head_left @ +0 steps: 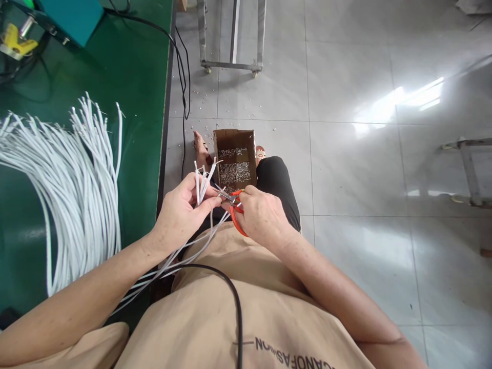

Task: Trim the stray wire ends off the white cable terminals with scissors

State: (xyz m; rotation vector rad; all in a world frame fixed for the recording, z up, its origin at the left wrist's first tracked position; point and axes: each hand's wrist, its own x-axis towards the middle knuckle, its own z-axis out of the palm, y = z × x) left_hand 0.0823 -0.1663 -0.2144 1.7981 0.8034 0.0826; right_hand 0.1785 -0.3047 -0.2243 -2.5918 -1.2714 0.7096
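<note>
Several white cables are held in my left hand, their ends standing up past the fingers and their lengths trailing down to the left. My right hand grips red-handled scissors, whose metal blades point left at a cable end near my left thumb and fingertips. Whether the blades touch the cable I cannot tell. Below both hands, an open cardboard box holds small whitish bits. A large bundle of white cables lies on the green table at the left.
A teal device and a yellow clamp-like part sit at the table's upper left. Black cords hang beside the table edge. A metal wheeled frame stands on the tiled floor ahead, with scattered bits near the box. Another metal frame is at the right.
</note>
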